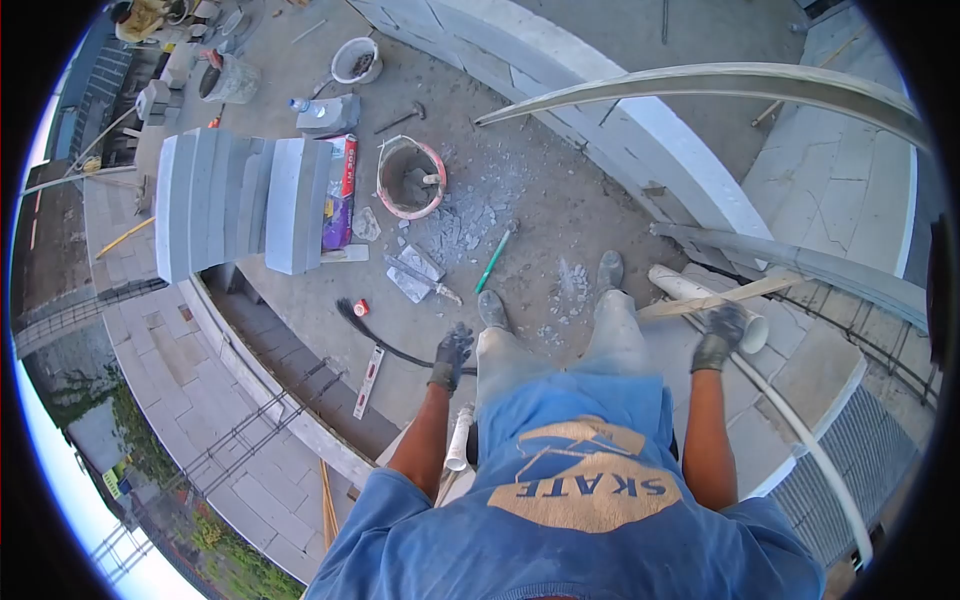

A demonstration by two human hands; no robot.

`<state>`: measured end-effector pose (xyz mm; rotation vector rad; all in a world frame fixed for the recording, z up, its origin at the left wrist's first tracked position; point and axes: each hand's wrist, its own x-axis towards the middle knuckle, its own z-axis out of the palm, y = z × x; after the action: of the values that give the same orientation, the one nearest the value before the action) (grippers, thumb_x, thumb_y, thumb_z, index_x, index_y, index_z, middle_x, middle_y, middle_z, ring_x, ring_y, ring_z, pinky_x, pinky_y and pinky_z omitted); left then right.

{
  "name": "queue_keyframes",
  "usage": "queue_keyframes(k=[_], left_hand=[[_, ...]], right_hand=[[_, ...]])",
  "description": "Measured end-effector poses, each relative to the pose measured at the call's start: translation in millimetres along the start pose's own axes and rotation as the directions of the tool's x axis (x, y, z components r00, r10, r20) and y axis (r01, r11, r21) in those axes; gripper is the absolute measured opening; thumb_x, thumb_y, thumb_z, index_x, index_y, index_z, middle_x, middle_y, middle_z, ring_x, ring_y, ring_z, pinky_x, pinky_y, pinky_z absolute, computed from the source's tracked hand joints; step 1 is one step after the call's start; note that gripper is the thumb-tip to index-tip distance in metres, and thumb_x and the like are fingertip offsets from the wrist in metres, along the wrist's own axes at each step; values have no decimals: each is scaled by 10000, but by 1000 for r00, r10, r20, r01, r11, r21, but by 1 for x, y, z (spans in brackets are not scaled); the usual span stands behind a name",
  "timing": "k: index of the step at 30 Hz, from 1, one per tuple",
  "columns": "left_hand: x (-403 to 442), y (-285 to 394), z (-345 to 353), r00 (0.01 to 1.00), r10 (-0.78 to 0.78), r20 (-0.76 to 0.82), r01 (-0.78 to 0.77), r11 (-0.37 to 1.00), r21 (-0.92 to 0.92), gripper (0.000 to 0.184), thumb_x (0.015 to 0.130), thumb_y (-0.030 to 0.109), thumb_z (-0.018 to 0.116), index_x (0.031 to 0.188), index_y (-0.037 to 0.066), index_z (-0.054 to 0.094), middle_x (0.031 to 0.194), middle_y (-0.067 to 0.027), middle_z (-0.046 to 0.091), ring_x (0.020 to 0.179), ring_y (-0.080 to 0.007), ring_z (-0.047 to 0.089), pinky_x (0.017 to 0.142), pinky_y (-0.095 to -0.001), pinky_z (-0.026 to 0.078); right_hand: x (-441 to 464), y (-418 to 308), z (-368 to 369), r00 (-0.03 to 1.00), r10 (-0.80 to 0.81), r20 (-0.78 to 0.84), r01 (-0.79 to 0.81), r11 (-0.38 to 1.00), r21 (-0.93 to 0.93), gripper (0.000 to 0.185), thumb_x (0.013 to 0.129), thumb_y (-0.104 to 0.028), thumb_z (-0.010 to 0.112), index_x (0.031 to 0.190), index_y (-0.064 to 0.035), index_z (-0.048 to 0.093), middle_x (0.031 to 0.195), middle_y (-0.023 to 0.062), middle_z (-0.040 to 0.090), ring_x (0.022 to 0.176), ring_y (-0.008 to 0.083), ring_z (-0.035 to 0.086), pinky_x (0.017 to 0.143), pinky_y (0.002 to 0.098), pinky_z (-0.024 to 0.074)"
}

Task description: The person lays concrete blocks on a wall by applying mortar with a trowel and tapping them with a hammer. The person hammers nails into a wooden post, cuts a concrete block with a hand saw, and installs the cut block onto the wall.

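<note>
- Along the far right, a long block wall (pixel 680 165) stands up, so that part looks done.
- Far left, a big stack of pale blocks (pixel 205 205) looks not yet laid.
- Near right lies a thick white pipe (pixel 672 284) with a wood plank (pixel 765 287) across it. The right hand (pixel 722 330), in a dark glove, is right by them; I cannot tell if it grips.
- Far in the middle, a pink-rimmed bucket (pixel 412 213) has grey stuff and a handle inside.
- Farther off, a white bucket (pixel 376 68) holds dark bits. At far left, another bucket (pixel 236 82) has something I cannot make out.
- Near left, a black bundle (pixel 385 343) lies just beside the left hand (pixel 453 350), whose gloved fingers look loose, with nothing seen in them.
- Small broken bits (pixel 572 283) lie on the floor (pixel 575 190), not swept up.
</note>
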<state>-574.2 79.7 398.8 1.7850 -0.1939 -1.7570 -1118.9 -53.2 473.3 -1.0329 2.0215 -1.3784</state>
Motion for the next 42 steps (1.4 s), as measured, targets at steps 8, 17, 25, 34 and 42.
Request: queue_keyframes(k=[8, 17, 25, 34, 42], left_hand=[[73, -85, -32, 998, 60, -4, 5, -21, 1000, 910, 805, 581, 623, 1503, 92, 304, 1545, -219, 275, 1425, -395, 259, 1172, -487, 202], [118, -83, -94, 977, 196, 84, -77, -44, 996, 860, 742, 499, 734, 1428, 91, 414, 1415, -223, 434, 1316, -401, 394, 1093, -506, 319], [149, -74, -107, 871, 208, 446, -393, -249, 885, 794, 759, 491, 720, 1400, 98, 464, 1414, -192, 461, 1332, -364, 405, 1105, -467, 326], [217, 56, 73, 466, -76, 881, -721, -610, 329, 513, 962, 230, 445, 1404, -31, 415, 1475, -225, 407, 1320, -367, 442, 1075, -429, 370], [124, 220, 555, 304, 408, 861, -950, 62, 306, 366, 1037, 200, 407, 1219, -61, 587, 1202, -155, 643, 1134, -252, 593, 1003, -349, 426]], right_hand=[[-241, 247, 444, 216, 676, 704, -292, 733, -614, 202, 979, -244, 454, 918, -94, 574, 905, 57, 618, 843, 141, 621, 667, 299, 507], [-307, 486, 667, 440, 878, 188, -652, 456, -606, 365, 919, -427, 521, 1065, -114, 638, 942, 145, 701, 885, 336, 691, 767, 466, 539], [-230, 238, 450, 320, 891, 324, -934, 353, -49, 338, 771, -291, 730, 961, -13, 697, 756, 132, 648, 656, 236, 622, 604, 412, 493], [-236, -57, 32, 852, 483, -201, -522, 758, -392, 242, 888, -237, 621, 882, 5, 609, 666, 171, 612, 566, 353, 590, 576, 397, 492], [-71, -112, -87, 779, 386, -495, -337, 922, 189, 152, 922, -156, 593, 956, -17, 543, 770, 106, 575, 627, 202, 575, 551, 332, 459]])
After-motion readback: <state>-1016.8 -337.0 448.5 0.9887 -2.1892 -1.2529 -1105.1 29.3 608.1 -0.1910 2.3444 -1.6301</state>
